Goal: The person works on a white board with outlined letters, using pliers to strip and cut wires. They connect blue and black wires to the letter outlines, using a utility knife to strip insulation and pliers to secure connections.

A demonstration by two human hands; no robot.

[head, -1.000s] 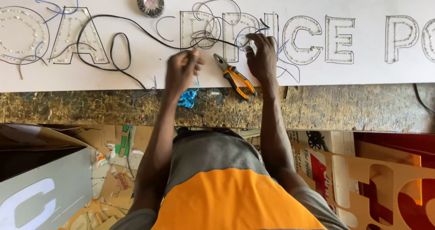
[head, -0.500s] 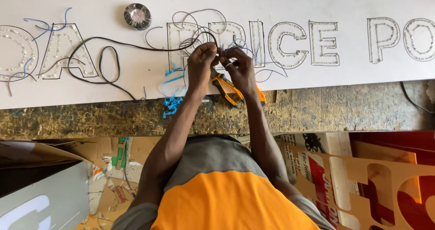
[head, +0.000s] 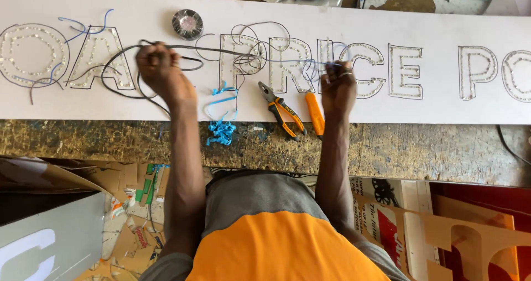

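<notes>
A long white sign board with outlined letters studded with small lights lies on a rough workbench. My left hand is closed on a black wire over the left letters. My right hand grips the same wire's other end near the middle letters, so the wire runs taut between both fists. Loops of thin black and blue wire curl over the letters between my hands. Orange-handled pliers lie on the board just left of my right hand.
A roll of black tape sits on the board's far side. A tangle of blue strips hangs over the board's near edge. An orange handle lies beside the pliers. Cut-out letters and cardboard scraps cover the floor below the bench.
My hands were together over the middle letters; now they have pulled apart, the left far to the left, stretching the black wire between them.
</notes>
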